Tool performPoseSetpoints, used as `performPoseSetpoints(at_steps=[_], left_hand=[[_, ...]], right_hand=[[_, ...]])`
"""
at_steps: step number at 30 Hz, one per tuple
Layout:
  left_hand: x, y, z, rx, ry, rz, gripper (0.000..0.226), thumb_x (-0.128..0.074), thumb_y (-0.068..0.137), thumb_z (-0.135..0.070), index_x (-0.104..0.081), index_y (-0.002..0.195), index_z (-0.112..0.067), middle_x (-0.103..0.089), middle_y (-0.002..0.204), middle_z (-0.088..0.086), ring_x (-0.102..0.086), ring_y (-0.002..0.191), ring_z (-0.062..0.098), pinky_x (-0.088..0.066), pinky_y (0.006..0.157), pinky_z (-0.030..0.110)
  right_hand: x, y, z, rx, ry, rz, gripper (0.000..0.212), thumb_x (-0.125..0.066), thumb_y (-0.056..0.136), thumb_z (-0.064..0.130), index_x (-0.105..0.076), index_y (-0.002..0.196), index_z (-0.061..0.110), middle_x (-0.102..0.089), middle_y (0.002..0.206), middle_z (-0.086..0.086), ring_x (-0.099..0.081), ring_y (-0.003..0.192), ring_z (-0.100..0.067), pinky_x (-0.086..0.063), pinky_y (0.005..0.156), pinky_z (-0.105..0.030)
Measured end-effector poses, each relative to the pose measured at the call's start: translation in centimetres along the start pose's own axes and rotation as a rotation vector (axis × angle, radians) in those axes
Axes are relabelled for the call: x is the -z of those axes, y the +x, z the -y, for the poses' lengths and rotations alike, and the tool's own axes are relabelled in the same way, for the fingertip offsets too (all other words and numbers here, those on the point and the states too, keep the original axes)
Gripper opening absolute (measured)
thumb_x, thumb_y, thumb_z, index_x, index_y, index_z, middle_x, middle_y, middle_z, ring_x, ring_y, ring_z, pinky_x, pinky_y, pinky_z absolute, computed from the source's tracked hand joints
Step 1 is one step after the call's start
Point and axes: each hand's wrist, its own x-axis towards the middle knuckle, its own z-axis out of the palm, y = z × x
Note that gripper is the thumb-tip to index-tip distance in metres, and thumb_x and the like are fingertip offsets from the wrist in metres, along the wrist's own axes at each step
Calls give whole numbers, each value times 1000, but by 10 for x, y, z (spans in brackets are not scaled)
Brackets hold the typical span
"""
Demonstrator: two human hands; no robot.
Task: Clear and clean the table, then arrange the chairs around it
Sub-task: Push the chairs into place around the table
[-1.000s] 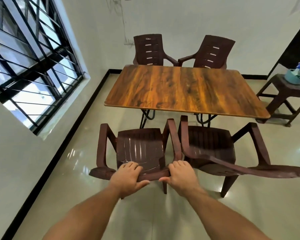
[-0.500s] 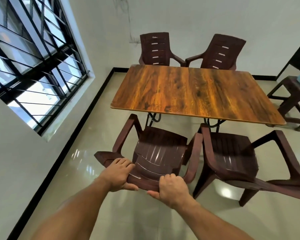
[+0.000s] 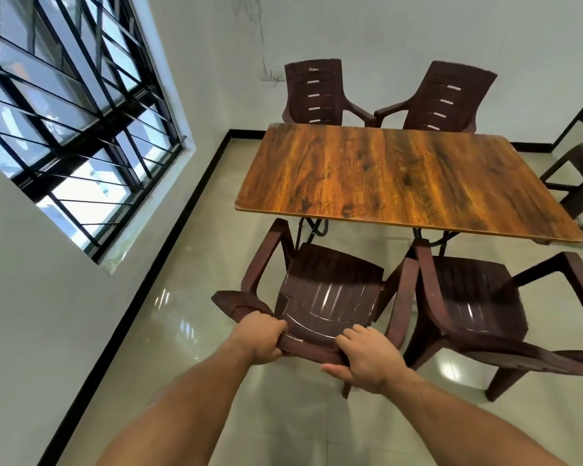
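A brown plastic armchair [image 3: 330, 290] faces the near left side of the wooden table [image 3: 401, 176]. My left hand [image 3: 260, 338] and my right hand [image 3: 367, 358] both grip the top edge of its backrest, fingers curled over it. The chair is turned a little to the right, its right armrest close to a second brown armchair [image 3: 475, 297] at the near right. Two more brown armchairs, one at the left [image 3: 313, 92] and one at the right [image 3: 448, 95], stand at the table's far side. The tabletop is bare.
A barred window [image 3: 68, 105] fills the wall on the left, with a black skirting strip [image 3: 155, 270] along the floor. A brown plastic stool [image 3: 579, 183] stands at the right edge. The tiled floor [image 3: 199, 230] between wall and table is open.
The chair in my hands has moved forward toward the table and turned a little rightward. My view has shifted left, and the stool's container has left the frame.
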Motion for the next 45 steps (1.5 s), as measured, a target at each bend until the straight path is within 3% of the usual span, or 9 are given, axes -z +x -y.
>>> performPoseSetpoints(at_steps=[4, 10, 16, 22, 29, 33, 37, 41, 45], left_hand=[[-1, -11, -12, 20, -4, -37, 34, -60, 88, -51, -62, 104, -22, -71, 104, 3, -64, 98, 27, -44, 87, 37], [-11, -26, -45, 50, -91, -67, 58, -50, 80, -81, -60, 94, -25, -69, 96, -2, -61, 86, 22, -54, 86, 40], [9, -9, -44, 103, -103, 36, 78, -58, 70, -88, -58, 112, -23, -65, 109, 0, -57, 100, 20, -44, 97, 39], [2, 1, -52, 20, -90, -9, 85, -30, 74, -97, -63, 106, -25, -68, 100, -2, -61, 91, 19, -46, 91, 41], [5, 26, -94, -61, -120, -19, 79, -28, 83, -89, -60, 111, -23, -67, 104, 1, -64, 92, 22, -52, 81, 40], [13, 58, -140, -66, -195, -45, 72, -33, 86, -84, -59, 115, -24, -66, 106, -2, -63, 94, 21, -52, 83, 40], [21, 94, -212, -44, -190, 46, 68, -42, 87, -78, -57, 123, -21, -64, 116, 2, -63, 105, 25, -51, 89, 40], [18, 113, -246, 159, -84, 42, 41, -47, 97, -50, -56, 125, -22, -62, 126, 4, -61, 114, 31, -49, 97, 43], [15, 110, -260, 268, -4, 8, 34, -43, 102, -45, -56, 120, -20, -64, 124, 5, -63, 112, 32, -47, 92, 43]], right_hand=[[0, -8, -5, 36, -15, 19, 73, -20, 87, 86, -57, 107, 25, -55, 100, 5, -46, 91, -16, -39, 84, -31], [2, -31, -26, 21, -60, 109, 85, -13, 83, 91, -56, 126, 31, -49, 127, 4, -41, 116, -17, -35, 102, -35], [2, -20, -40, -167, -19, 132, 104, -14, 78, 94, 2, 159, 31, 9, 167, -2, 9, 153, -23, 4, 124, -49], [-3, -15, -43, -236, 68, 124, 107, -25, 76, 94, 7, 157, 33, 16, 165, -1, 16, 152, -21, 7, 123, -47], [-6, -26, -61, -104, 166, 35, 92, -24, 83, 88, -15, 157, 33, -1, 167, 4, 3, 153, -16, 5, 124, -41], [-6, -54, -129, -253, 218, -67, 95, -6, 81, 86, -27, 154, 30, -18, 164, 3, -11, 151, -16, -6, 125, -43], [-2, -114, -229, -431, 70, -35, 76, -35, 88, 73, -38, 147, 25, -37, 154, -2, -30, 144, -23, -19, 121, -43], [-12, -195, -311, -532, 35, 157, 67, -44, 84, 69, -46, 135, 27, -57, 132, 2, -56, 119, -22, -43, 100, -36], [-25, -233, -339, -529, 32, 191, 27, -43, 88, 43, -53, 110, 31, -67, 109, 5, -64, 97, -23, -50, 78, -36]])
